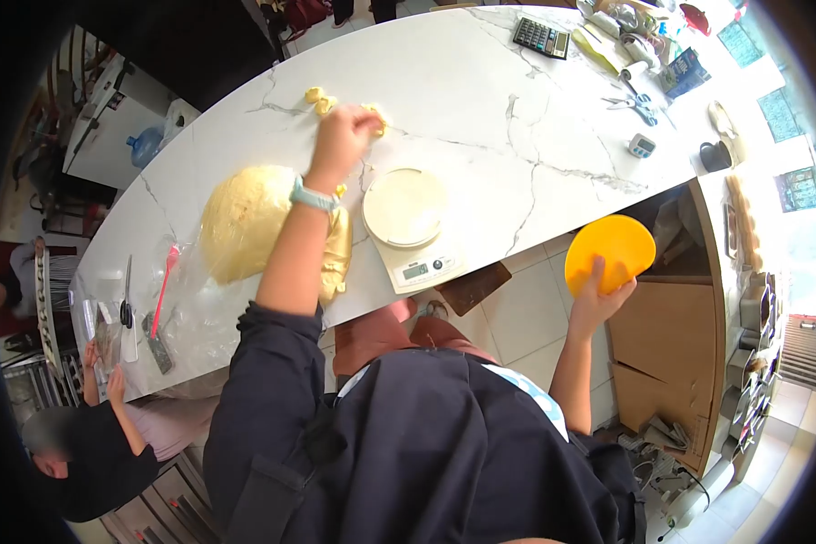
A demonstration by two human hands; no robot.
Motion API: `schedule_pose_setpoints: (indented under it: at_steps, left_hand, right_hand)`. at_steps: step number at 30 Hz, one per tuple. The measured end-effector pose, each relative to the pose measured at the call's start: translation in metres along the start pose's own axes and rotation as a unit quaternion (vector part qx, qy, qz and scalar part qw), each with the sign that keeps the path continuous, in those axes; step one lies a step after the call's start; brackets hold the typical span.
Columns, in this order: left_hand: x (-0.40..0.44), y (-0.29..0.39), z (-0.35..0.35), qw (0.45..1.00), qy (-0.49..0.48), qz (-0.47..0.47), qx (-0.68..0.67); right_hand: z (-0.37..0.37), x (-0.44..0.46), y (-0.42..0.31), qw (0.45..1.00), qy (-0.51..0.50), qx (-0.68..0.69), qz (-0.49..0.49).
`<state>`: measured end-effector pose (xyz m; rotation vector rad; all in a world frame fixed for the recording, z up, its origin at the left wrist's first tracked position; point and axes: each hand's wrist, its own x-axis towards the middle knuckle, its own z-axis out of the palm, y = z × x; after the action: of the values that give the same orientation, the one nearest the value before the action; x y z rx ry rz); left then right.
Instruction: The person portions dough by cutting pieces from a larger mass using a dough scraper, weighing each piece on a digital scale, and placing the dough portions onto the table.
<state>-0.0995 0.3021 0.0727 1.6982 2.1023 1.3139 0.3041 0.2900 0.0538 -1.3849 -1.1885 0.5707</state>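
Note:
My left hand (343, 140) reaches over the table, fingers pinched at a small yellow dough piece (381, 123). More small yellow lumps (320, 100) lie just beyond it. Below my fingers stands a white kitchen scale (417, 270) with a pale round plate (406, 208) on top; its display is too small to read surely. Left of my forearm rests a large yellow dough mass (245, 222) on plastic film. A shiny gold packet (337, 254) is partly hidden behind my forearm. Off the table's edge, my right hand (598, 304) grips a shallow yellow bowl (612, 249), thumb inside.
The marble-patterned table (480, 109) curves away at the back. A calculator (541, 38), blue scissors (639, 107) and a timer (642, 145) lie at right. Toward the left are a red spatula (165, 290) and a knife (127, 290). Another person (109, 453) sits at lower left.

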Motion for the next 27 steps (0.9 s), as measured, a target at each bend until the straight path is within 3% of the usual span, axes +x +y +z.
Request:
schedule_pose_setpoints:
  at_steps: [3, 6, 7, 10, 13, 15, 20, 22, 24, 26, 27]
  left_hand:
    - [0.057, -0.049, 0.005, 0.998, 0.055, -0.036, -0.006]
    - [0.078, -0.100, 0.021, 0.988, -0.033, -0.082, 0.125]
    - [0.079, -0.133, 0.032, 0.993, -0.042, -0.071, 0.088]
    - [0.082, -0.129, 0.018, 0.979, -0.156, -0.109, 0.068]
    - [0.051, -0.107, -0.007, 0.970, 0.081, 0.079, 0.216]
    - [0.008, -0.052, -0.046, 0.991, 0.119, 0.037, 0.042]
    - [-0.164, 0.015, -0.067, 0.968, 0.233, -0.091, -0.016]
    - [-0.224, 0.018, -0.050, 0.953, 0.283, -0.104, 0.026]
    - [-0.250, 0.026, -0.036, 0.941, 0.299, -0.110, 0.112]
    - [-0.270, 0.028, -0.029, 0.931, 0.272, -0.136, 0.202]
    - [-0.277, 0.014, -0.028, 0.951, 0.248, -0.127, 0.133]
  right_hand:
    - [-0.004, 0.000, 0.005, 0.999, 0.002, 0.032, 0.023]
    - [-0.004, -0.002, 0.006, 1.000, -0.004, -0.021, 0.003]
    - [-0.003, -0.003, 0.003, 1.000, -0.006, -0.007, -0.002]
    - [-0.002, -0.003, -0.006, 1.000, -0.015, 0.012, -0.017]
    - [0.002, 0.004, -0.011, 0.999, -0.032, 0.015, -0.030]
    - [0.013, 0.009, -0.017, 0.997, -0.047, 0.039, -0.039]
    - [0.074, 0.003, -0.063, 0.967, -0.158, 0.191, -0.068]
    - [0.100, -0.027, -0.100, 0.890, -0.371, 0.263, -0.014]
    - [0.127, -0.062, -0.125, 0.785, -0.603, 0.123, -0.078]
    - [0.159, -0.105, -0.137, 0.673, -0.702, 0.034, -0.231]
    - [0.167, -0.120, -0.151, 0.628, -0.731, -0.006, -0.266]
